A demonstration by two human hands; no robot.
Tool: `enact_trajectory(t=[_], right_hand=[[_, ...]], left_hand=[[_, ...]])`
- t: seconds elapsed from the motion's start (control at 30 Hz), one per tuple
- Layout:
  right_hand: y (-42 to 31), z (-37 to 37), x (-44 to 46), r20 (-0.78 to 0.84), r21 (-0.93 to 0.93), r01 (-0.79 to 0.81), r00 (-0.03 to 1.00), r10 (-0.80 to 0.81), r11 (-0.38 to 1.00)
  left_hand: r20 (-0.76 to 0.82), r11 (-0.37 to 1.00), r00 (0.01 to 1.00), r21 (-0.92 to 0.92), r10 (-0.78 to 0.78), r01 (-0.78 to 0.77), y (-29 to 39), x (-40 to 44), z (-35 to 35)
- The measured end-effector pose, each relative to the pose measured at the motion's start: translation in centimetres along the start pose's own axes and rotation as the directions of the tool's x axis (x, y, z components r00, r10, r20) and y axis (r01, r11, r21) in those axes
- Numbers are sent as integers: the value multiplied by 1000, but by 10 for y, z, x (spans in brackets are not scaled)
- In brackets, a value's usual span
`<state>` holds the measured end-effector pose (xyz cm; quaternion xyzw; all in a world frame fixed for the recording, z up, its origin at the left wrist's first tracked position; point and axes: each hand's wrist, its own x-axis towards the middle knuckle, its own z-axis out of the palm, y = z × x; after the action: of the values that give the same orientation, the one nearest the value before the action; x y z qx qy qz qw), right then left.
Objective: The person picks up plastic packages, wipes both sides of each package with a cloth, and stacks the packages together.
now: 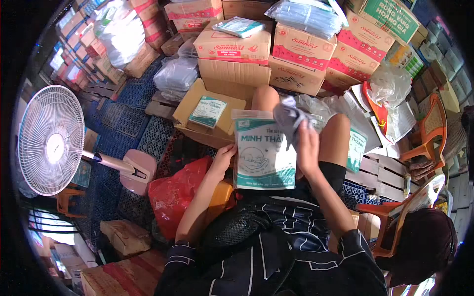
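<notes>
A white and green plastic packet (pixel 264 165) marked "MINH THÀNH" stands upright over my lap. My left hand (pixel 224 157) holds it by its left edge, the fingers partly hidden behind it. In my right hand (pixel 308 145) is a crumpled grey cloth (pixel 291 118), which covers the packet's upper right part. Beyond my knees, an open cardboard box (pixel 190 111) contains a similar packet (pixel 208 111). Another green and white packet (pixel 356 148) lies to the right of my right knee.
A white fan (pixel 52 140) stands at the left, near a red plastic bag (pixel 175 195). Stacked cartons (pixel 232 47) rise ahead, with plastic-wrapped packs (pixel 306 17) on top. Orange chairs (pixel 429 128) and a dark rounded object (pixel 424 244) are at the right.
</notes>
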<state>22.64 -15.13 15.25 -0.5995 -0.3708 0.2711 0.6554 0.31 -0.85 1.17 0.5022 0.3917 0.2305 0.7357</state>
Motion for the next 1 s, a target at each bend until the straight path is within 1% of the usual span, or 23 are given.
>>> enact_trajectory(t=[0.03,0.07,0.1,0.13,0.17,0.23,0.33,0.43,0.47,0.57,0.6,0.67,0.7,0.73,0.77,0.8,0.83,0.87,0.9,0.97,1.0], right_hand=[[-5,13,5,76,-153,109,992,-98,982],[5,25,13,153,-207,192,975,-162,959],[13,35,23,273,-332,505,860,-431,797],[18,44,24,395,-362,479,856,-334,800],[29,51,21,487,-446,598,787,-380,666],[48,62,3,673,-528,782,623,-400,331],[53,56,-31,811,-439,834,528,-253,333],[40,40,-62,857,-391,783,502,-120,484],[41,34,-73,853,-345,738,504,-133,581],[43,14,-94,904,-217,552,426,-48,805],[43,6,-96,888,-220,469,460,-23,855],[42,-10,-95,857,-211,292,515,33,933],[37,-19,-93,797,-261,161,593,118,952],[30,-28,-91,726,-296,21,655,211,955],[25,-35,-91,646,-316,-121,699,307,941],[27,-36,-88,552,-171,-146,805,217,974],[25,-42,-83,462,-121,-257,840,284,959],[22,-46,-76,381,-60,-298,875,298,953],[20,-50,-70,296,6,-334,901,317,943],[33,-64,-59,157,56,-277,951,265,959],[40,-67,-53,92,117,-222,973,212,968]], left_hand=[[-7,1000,1000,4,-19,19,3,-1,1],[-6,999,999,-11,-48,48,5,-2,2],[-6,997,997,-28,-78,78,14,-9,7],[-7,993,994,-45,-107,107,18,-12,9],[-20,995,996,-37,-90,89,18,-12,9],[-48,998,997,-23,-55,54,12,-11,7],[-66,994,996,-84,63,-69,4,-7,5],[-72,1000,997,15,-20,21,9,-10,5],[15,999,1000,-37,11,-11,5,-5,0],[32,964,987,-211,-158,161,16,-9,1],[27,965,987,-204,-161,163,21,-12,5],[55,999,998,-8,-31,32,30,-18,13],[75,995,997,89,31,-38,33,-20,17],[97,974,981,138,169,-181,32,-23,24],[101,968,983,183,155,-172,35,-26,26],[105,960,984,228,142,-163,40,-28,29],[109,949,986,274,130,-155,44,-30,31],[115,943,982,280,153,-179,41,-28,28],[129,949,976,240,177,-203,42,-29,27],[159,956,962,157,221,-246,44,-31,27],[142,958,961,128,238,-256,46,-34,29]])
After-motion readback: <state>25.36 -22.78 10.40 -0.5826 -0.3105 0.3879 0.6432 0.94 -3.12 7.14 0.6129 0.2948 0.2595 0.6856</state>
